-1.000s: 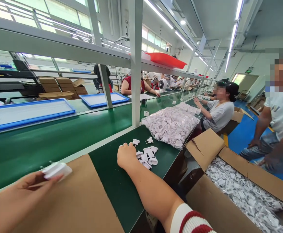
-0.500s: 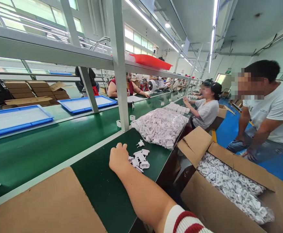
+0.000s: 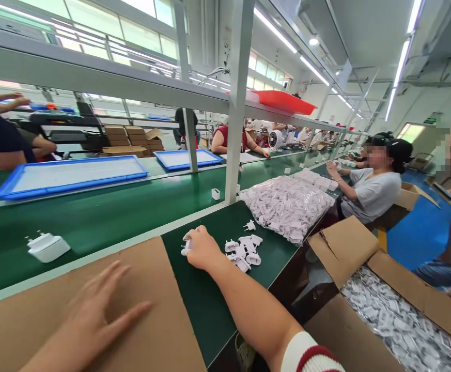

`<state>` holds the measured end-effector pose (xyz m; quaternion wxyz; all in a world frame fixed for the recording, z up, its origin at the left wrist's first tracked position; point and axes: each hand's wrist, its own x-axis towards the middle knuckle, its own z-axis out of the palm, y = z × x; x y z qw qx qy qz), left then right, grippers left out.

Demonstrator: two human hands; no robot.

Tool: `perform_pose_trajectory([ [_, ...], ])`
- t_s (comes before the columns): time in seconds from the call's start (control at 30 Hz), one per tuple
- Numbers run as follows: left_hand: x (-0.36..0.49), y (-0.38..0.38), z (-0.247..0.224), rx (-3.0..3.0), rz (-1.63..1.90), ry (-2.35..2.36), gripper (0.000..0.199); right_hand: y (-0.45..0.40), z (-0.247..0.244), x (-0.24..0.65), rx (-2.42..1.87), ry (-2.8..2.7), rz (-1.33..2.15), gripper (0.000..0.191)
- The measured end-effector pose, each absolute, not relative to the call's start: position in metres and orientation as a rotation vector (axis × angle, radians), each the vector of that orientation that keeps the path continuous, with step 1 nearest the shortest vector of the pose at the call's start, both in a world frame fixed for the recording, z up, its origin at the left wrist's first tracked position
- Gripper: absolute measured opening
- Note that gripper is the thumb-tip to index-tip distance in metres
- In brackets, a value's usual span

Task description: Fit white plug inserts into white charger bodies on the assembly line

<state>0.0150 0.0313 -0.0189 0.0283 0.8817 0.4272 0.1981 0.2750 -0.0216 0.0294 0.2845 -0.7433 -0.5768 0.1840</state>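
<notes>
My right hand [image 3: 201, 248] has its fingers closed around a white plug piece [image 3: 187, 247], whose end and prongs poke out to the left. Just right of that hand, a small pile of white plug pieces [image 3: 244, 251] lies on the dark green bench [image 3: 186, 289]. One loose plug piece [image 3: 250, 225] sits apart behind the pile. My left hand [image 3: 97, 310], slightly blurred, is over the brown cardboard [image 3: 143, 289] with its fingers spread and nothing in them. Beyond it, a white plug adapter [image 3: 49, 247] with two prongs rests on the green belt [image 3: 105, 227].
A clear bag of white pieces [image 3: 291, 206] lies behind the pile. An open carton [image 3: 349, 248] with more bagged pieces stands at right. A metal post [image 3: 237, 113] rises at the bench edge. Blue trays [image 3: 81, 175] line the far side. Co-workers sit around the line.
My view has swung left. My left hand has come into view over the cardboard, and the adapter it was near now lies free. My right hand has moved left from the pile with a plug piece.
</notes>
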Motion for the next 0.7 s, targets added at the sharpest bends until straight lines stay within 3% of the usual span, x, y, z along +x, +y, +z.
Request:
perform_pose_trajectory([
  [0.17,0.032,0.002,-0.040,2.871,0.367,1.050,0.085,-0.010,0.019,0.262,-1.346,-1.002,1.074,0.027],
  [0.33,0.056,-0.011,-0.032,2.849,0.370,1.102,0.089,-0.017,0.029,0.264,-0.965,-0.681,1.596,0.030],
  [0.5,0.053,-0.015,-0.022,2.725,0.497,1.084,0.079,-0.021,0.035,0.259,-0.936,-0.657,1.658,0.028],
  [0.7,0.040,0.000,-0.025,2.168,0.796,1.159,0.051,-0.015,0.010,0.233,-1.210,-0.872,1.351,0.023],
])
